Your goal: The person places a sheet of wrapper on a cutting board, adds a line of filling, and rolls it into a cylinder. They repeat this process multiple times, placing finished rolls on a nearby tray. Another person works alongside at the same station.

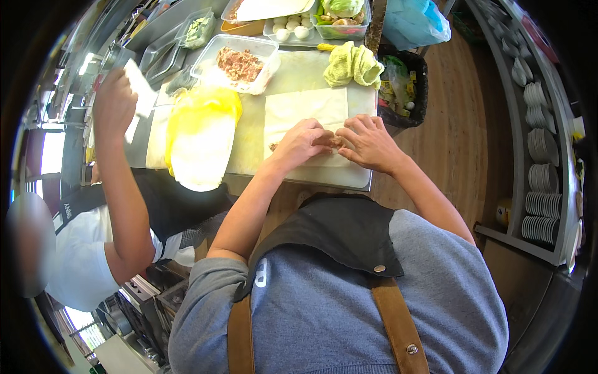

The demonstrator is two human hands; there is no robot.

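A square pale wrapper sheet (306,105) lies flat on the cutting board (299,70) before me. Across its near part runs a strip of minced meat filling (336,141), partly covered by my hands. My left hand (303,141) grips the strip with curled fingers, and the strip's left end shows beside the wrist. At the right end, my right hand (371,144) has thumb and fingers around the meat. Left of the sheet, a stack of wrapper sheets (203,149) in a yellow plastic bag overhangs the board's front edge. Behind it stands a clear tub (268,84) holding minced meat (239,64).
A co-worker's hand (114,100) holds a white sheet (139,89) at left. A yellow-green cloth (352,65) lies by a yellow knife handle (325,47). Tubs of eggs (292,27) and vegetables (343,21) line the back. A bin (413,112) stands right; plates (542,177) fill a shelf.
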